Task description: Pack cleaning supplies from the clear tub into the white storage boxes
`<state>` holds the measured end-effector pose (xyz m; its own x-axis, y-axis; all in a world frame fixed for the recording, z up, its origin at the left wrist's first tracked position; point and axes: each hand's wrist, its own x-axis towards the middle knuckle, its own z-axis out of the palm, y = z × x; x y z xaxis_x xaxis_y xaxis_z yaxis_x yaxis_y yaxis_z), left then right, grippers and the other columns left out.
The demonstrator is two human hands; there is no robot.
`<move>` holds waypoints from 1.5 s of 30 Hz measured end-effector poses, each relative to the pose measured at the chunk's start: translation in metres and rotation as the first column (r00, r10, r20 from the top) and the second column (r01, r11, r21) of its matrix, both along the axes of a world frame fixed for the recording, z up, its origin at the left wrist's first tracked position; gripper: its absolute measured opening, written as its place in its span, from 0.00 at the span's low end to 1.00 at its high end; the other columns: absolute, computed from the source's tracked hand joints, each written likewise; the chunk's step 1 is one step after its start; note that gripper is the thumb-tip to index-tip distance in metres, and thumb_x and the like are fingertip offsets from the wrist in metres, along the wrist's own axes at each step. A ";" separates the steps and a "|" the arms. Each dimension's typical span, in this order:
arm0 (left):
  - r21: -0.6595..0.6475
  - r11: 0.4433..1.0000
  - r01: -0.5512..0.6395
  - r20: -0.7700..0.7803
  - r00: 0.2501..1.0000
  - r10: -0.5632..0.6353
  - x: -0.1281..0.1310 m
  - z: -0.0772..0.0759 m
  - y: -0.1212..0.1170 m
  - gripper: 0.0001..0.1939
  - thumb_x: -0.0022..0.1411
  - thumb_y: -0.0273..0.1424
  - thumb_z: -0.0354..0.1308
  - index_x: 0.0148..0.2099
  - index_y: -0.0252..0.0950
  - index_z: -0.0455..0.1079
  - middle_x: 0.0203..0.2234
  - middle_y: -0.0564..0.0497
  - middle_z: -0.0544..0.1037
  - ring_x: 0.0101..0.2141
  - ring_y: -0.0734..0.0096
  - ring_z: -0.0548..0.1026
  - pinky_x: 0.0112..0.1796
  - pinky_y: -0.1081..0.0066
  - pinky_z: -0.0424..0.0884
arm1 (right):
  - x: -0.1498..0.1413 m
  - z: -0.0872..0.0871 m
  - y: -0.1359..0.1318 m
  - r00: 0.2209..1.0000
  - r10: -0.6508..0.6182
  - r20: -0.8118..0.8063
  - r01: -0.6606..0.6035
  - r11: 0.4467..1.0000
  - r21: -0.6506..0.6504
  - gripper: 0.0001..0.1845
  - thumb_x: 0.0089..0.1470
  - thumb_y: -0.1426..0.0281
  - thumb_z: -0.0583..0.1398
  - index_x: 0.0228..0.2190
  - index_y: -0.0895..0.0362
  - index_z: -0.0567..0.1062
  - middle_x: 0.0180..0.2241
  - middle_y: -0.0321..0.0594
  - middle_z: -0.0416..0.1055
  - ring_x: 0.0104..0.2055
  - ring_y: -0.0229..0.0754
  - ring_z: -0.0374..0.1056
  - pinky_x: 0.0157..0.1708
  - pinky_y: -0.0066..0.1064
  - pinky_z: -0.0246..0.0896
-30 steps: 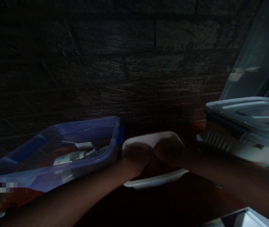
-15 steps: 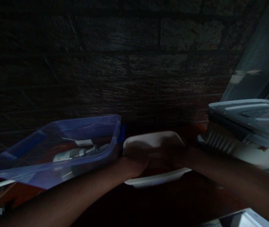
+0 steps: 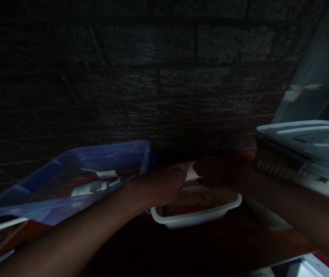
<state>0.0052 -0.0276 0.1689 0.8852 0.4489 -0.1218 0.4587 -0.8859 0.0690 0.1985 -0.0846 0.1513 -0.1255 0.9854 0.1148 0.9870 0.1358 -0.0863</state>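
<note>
A white tub (image 3: pixel 202 218) stands in the middle of the dark wooden surface, with both hands above it. Something pale and wrinkled (image 3: pixel 195 194) lies inside, its kind lost in shadow. My left hand (image 3: pixel 166 187) is over the tub's left side with its fingers curled closed; what they grip is hidden. My right hand (image 3: pixel 220 173) is over the far right part of the tub, so dark that its fingers do not show clearly. Between the hands a light patch shows; whether it is the tub's wall or something held, I cannot tell.
A clear purple-blue bin (image 3: pixel 57 209) on the left holds a bottle (image 3: pixel 91 188) and a white paper piece (image 3: pixel 106 174). A light container with a lid (image 3: pixel 311 142) stands on the right. A brick wall (image 3: pixel 164 77) rises behind. A white-edged box (image 3: pixel 306 265) is at the lower right.
Both hands have come up from inside the tub to near its rim, uncovering the wrinkled contents. The left hand's fingers now appear curled.
</note>
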 end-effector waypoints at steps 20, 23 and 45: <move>-0.005 0.999 0.047 0.195 0.980 -0.045 -0.031 0.056 0.008 0.15 0.69 0.25 0.50 0.40 0.37 0.80 0.35 0.47 0.83 0.36 0.65 0.79 0.40 0.69 0.70 | -0.043 0.026 0.028 0.982 0.171 0.086 -0.182 0.973 0.142 0.19 0.66 0.61 0.56 0.39 0.61 0.82 0.40 0.55 0.81 0.43 0.54 0.78 0.38 0.36 0.65; 0.026 1.000 0.016 0.248 0.969 -0.022 -0.047 0.070 0.014 0.14 0.68 0.25 0.50 0.40 0.37 0.78 0.34 0.50 0.83 0.34 0.68 0.78 0.39 0.70 0.69 | -0.058 0.044 0.038 0.973 0.228 0.030 -0.230 0.952 0.201 0.19 0.66 0.64 0.55 0.36 0.60 0.83 0.37 0.53 0.82 0.39 0.50 0.78 0.35 0.33 0.62; -0.074 0.932 -0.356 0.078 0.929 0.361 -0.176 0.034 0.100 0.11 0.62 0.31 0.55 0.37 0.35 0.79 0.28 0.52 0.79 0.30 0.69 0.74 0.32 0.71 0.63 | -0.175 0.033 0.120 0.874 0.481 -0.066 -0.480 0.877 0.019 0.11 0.59 0.66 0.64 0.39 0.58 0.83 0.37 0.46 0.82 0.41 0.47 0.77 0.37 0.31 0.63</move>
